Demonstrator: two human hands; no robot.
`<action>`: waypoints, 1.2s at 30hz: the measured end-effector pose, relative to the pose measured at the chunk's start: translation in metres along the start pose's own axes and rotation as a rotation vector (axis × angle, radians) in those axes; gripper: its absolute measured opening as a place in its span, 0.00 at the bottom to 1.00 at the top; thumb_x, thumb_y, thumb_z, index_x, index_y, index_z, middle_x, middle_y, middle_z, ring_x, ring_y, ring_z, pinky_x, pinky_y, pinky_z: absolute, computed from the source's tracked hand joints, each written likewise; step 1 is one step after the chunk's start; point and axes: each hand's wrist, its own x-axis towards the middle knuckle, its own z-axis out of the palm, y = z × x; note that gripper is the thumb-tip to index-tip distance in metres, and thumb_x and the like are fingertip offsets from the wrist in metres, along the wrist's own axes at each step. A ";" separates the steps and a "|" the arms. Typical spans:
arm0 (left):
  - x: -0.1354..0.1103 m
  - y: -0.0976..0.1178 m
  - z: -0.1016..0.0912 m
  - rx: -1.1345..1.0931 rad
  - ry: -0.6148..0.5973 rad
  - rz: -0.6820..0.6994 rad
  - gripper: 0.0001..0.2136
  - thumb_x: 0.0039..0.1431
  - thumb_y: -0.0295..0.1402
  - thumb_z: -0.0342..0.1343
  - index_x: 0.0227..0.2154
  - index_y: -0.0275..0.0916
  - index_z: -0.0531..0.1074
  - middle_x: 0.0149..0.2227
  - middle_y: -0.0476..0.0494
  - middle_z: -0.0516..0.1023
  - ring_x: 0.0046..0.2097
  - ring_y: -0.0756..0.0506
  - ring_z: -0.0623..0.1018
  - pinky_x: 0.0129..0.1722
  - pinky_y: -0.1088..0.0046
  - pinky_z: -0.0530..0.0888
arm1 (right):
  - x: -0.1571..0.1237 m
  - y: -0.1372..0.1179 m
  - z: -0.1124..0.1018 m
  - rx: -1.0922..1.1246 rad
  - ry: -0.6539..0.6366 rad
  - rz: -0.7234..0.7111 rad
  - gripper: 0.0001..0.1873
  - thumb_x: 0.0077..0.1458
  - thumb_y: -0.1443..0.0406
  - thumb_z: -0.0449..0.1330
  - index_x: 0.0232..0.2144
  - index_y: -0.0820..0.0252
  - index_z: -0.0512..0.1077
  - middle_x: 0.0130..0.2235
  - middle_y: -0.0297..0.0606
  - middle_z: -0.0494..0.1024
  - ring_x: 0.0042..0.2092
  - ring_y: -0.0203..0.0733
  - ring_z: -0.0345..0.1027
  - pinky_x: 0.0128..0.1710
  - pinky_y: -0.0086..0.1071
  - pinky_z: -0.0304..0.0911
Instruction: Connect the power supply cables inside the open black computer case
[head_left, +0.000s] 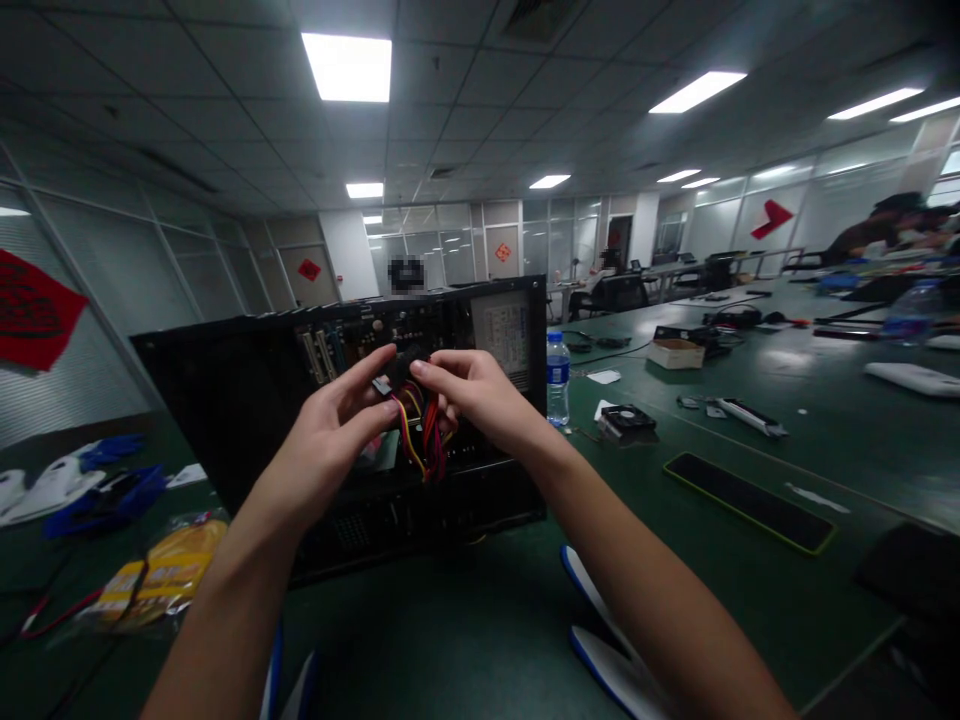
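An open black computer case (232,430) stands upright on the table in front of me, its motherboard and a labelled power supply (504,335) showing inside. A bundle of red, yellow and purple power cables (424,440) hangs in a loop before the opening. My left hand (334,425) has thumb and forefinger at a small light-coloured connector (383,386) at the end of these wires. With thumb and bent fingers, my right hand (480,390) pinches the bundle near its dark top part. Fingers hide some of the bundle.
Right of the case are a water bottle (557,378), a black drive-like part (628,422), a black strip with a yellow-green edge (750,500) and a small box (675,352). A yellow plastic packet (169,575) and blue-and-white items (105,500) lie left. Several people sit farther back.
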 end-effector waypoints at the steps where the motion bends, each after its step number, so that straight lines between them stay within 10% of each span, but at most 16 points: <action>1: 0.000 0.001 0.001 0.009 0.000 -0.008 0.36 0.53 0.42 0.61 0.64 0.39 0.60 0.48 0.38 0.80 0.48 0.36 0.80 0.49 0.61 0.78 | 0.000 -0.002 0.000 0.008 0.019 -0.001 0.20 0.55 0.50 0.60 0.25 0.60 0.66 0.19 0.25 0.64 0.19 0.29 0.59 0.19 0.23 0.56; 15: 0.010 -0.015 -0.001 0.065 0.089 0.003 0.32 0.53 0.41 0.62 0.59 0.39 0.59 0.41 0.41 0.83 0.46 0.39 0.81 0.46 0.63 0.78 | 0.001 0.005 0.001 -0.191 0.240 -0.208 0.21 0.57 0.48 0.57 0.25 0.59 0.66 0.22 0.28 0.65 0.23 0.31 0.58 0.21 0.25 0.54; 24: 0.007 -0.005 0.004 -0.041 0.096 -0.042 0.19 0.49 0.39 0.64 0.38 0.41 0.60 0.38 0.41 0.83 0.37 0.41 0.83 0.35 0.67 0.79 | 0.008 0.023 0.003 -0.247 0.317 -0.266 0.18 0.61 0.53 0.55 0.25 0.58 0.63 0.23 0.28 0.62 0.25 0.32 0.56 0.24 0.27 0.52; 36: -0.006 0.008 0.006 0.123 0.117 -0.019 0.19 0.50 0.47 0.64 0.37 0.36 0.77 0.32 0.41 0.84 0.34 0.40 0.82 0.37 0.66 0.79 | 0.003 0.017 0.003 -0.348 0.369 -0.299 0.17 0.62 0.53 0.54 0.27 0.58 0.65 0.26 0.31 0.63 0.30 0.36 0.57 0.30 0.28 0.55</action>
